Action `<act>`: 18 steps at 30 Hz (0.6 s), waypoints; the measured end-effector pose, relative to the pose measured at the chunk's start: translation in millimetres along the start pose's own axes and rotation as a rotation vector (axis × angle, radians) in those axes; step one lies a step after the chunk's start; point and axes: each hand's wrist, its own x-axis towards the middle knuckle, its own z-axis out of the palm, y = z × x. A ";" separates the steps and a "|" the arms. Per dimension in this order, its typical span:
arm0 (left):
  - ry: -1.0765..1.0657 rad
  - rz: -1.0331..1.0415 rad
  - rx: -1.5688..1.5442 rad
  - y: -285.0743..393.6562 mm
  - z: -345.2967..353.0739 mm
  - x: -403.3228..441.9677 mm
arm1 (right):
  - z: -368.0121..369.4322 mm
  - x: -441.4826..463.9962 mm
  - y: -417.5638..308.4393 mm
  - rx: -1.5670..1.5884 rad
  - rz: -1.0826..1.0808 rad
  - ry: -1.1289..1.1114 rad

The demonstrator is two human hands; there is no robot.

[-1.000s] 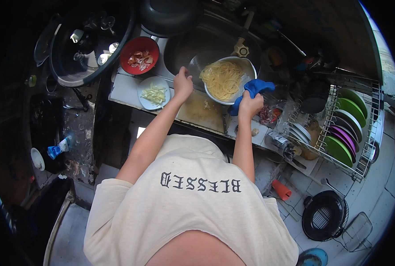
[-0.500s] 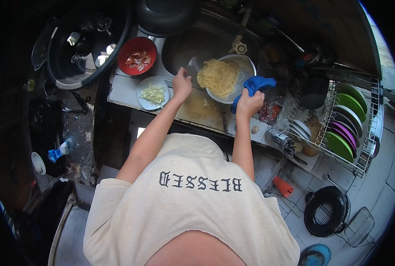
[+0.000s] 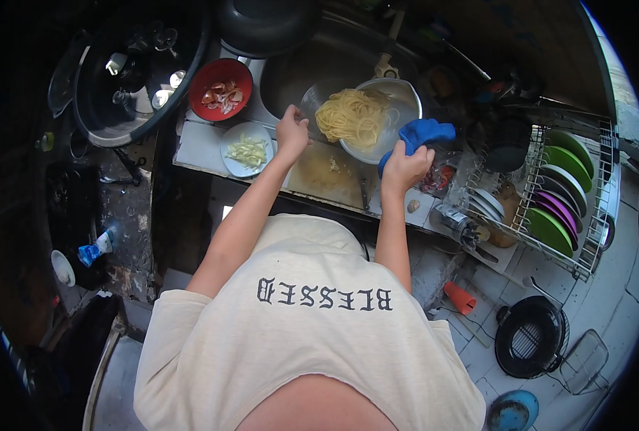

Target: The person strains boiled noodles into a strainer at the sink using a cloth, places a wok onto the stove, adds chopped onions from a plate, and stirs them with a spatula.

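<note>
One tiled counter (image 3: 194, 147) with sink (image 3: 287, 82), tilted pot (image 3: 403, 108) above, tiled floor (image 3: 592, 312) alongside.

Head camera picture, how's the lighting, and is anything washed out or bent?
In the head view, the corners fall to black and the bright right-hand edge bows outward; also in the head view, white items glare inside the dark basin, and the left side is in deep shadow, while the pasta and the shirt's lettering look fairly clear.
</note>
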 end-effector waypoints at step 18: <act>0.025 -0.016 -0.086 30.1 -34.6 -7.0 | -16.1 12.9 -47.2 0.013 -0.187 0.089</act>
